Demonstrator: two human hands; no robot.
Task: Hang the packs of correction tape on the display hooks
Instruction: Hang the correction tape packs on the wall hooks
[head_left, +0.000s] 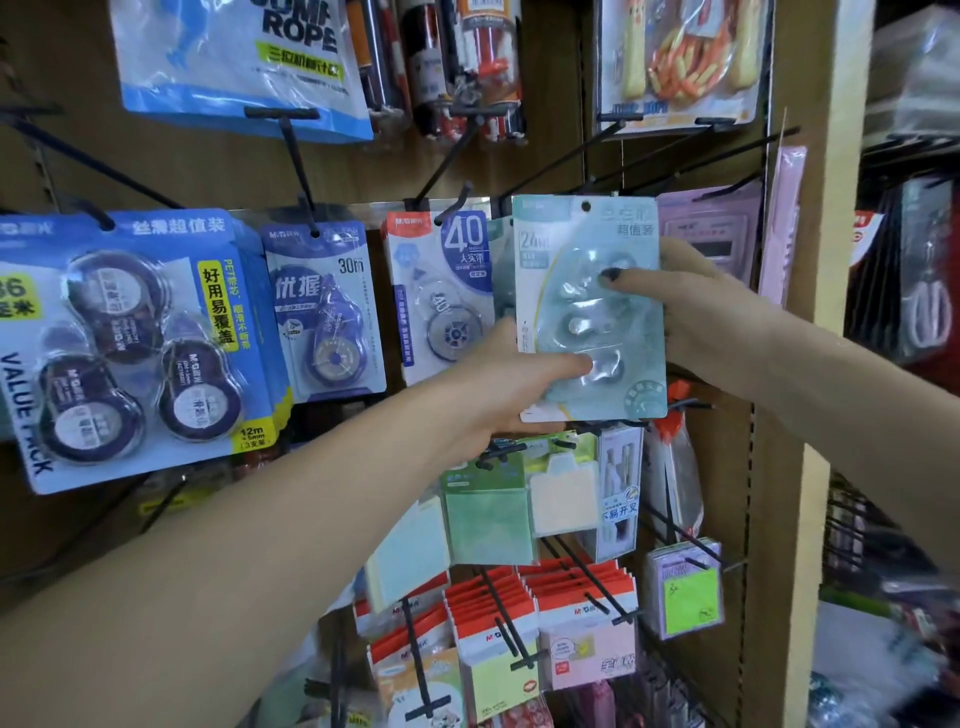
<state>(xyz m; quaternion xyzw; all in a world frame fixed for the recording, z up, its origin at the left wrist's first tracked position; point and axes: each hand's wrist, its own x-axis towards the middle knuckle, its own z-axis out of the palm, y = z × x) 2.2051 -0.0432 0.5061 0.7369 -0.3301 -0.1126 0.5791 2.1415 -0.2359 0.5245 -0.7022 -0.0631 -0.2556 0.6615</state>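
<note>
Between both hands (498, 384) (696, 312), upright teal correction tape pack (589, 306), hang-hole uppermost.

Four kinds of correction tape pack (589, 306) show, and two hands (498, 379).

Both forearms rise from the lower corners toward frame centre. The left hand (498, 379) pinches with the thumb in front; the right hand (691, 306) grips likewise, its fingers seemingly hidden behind.

Held pack (589, 306) between left hand (498, 384) and right hand (696, 312); hanging packs (441, 291) left of grip, sticky notes (488, 514) below.
</note>
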